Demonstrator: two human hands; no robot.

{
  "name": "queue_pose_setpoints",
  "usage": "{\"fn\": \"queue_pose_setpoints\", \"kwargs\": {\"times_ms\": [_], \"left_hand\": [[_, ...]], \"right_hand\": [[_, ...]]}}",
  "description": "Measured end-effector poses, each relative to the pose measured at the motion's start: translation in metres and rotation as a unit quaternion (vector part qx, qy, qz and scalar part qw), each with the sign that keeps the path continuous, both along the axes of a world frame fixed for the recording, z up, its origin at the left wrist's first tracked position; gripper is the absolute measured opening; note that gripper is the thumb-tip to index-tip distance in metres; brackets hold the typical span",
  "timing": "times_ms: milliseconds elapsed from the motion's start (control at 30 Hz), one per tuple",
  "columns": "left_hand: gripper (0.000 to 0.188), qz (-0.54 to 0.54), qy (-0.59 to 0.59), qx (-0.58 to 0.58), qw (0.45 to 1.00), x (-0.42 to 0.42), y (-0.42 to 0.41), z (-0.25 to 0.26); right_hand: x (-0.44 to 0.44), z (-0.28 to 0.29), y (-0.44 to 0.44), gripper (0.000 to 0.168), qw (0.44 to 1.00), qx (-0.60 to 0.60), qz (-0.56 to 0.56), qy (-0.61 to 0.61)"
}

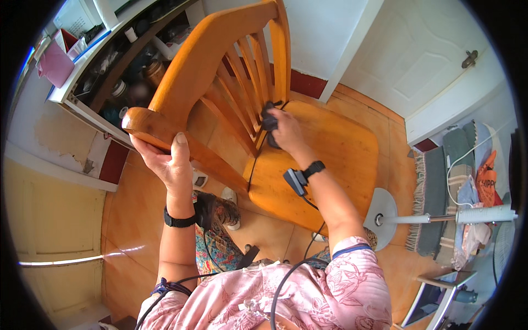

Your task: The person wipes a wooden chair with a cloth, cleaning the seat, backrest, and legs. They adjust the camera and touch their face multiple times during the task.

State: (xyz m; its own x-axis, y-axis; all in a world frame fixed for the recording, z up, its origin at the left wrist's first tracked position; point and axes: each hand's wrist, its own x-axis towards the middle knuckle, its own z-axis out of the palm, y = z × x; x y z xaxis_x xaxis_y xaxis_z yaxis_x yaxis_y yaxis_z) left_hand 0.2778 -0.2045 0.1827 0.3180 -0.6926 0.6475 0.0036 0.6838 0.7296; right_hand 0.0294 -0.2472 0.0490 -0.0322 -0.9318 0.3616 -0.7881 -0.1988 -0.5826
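Before me stands a varnished wooden chair [321, 161] with a slatted backrest [235, 86]. My left hand [167, 161] grips the near top corner of the backrest, thumb on one side and fingers curled beneath it. In my right hand [288, 130] is a dark cloth [270, 119], pressed down at the rear of the seat beside the foot of the slats. Part of the cloth is hidden under the fingers. A thin dark line runs along the seat's back edge. Each wrist wears a black strap, and the right one carries a small device [295, 182] with a cable.
Left of the chair is a shelf unit [103, 82] with jars and a pink container [57, 64] on top. A pedestal fan's round base [381, 218] stands close to the seat's right side. Folded textiles [441, 198] lie farther right, near a white door [408, 53].
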Motion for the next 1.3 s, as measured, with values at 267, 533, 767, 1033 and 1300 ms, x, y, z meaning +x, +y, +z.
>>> {"fn": "queue_pose_setpoints", "kwargs": {"times_ms": [267,533,767,1033,1300], "left_hand": [[0.061,-0.015,0.008,0.018,1.0,0.003,0.001,-0.001],[0.057,0.001,-0.01,-0.022,1.0,-0.001,-0.002,-0.001],[0.055,-0.001,-0.019,0.005,1.0,0.007,-0.001,-0.003],[0.054,0.002,-0.013,-0.048,0.999,-0.004,-0.004,0.001],[0.061,-0.029,-0.012,-0.024,0.999,0.001,-0.003,0.005]], "right_hand": [[0.015,0.0,-0.007,0.048,0.994,0.107,0.021,-0.024],[-0.029,-0.023,0.049,0.04,0.975,0.204,-0.075,0.039],[0.027,-0.047,0.129,0.037,0.919,0.085,0.298,0.243],[-0.062,-0.035,0.052,0.048,0.897,0.28,-0.118,0.321],[0.079,-0.061,0.159,0.042,0.937,0.177,0.131,0.272]]}}
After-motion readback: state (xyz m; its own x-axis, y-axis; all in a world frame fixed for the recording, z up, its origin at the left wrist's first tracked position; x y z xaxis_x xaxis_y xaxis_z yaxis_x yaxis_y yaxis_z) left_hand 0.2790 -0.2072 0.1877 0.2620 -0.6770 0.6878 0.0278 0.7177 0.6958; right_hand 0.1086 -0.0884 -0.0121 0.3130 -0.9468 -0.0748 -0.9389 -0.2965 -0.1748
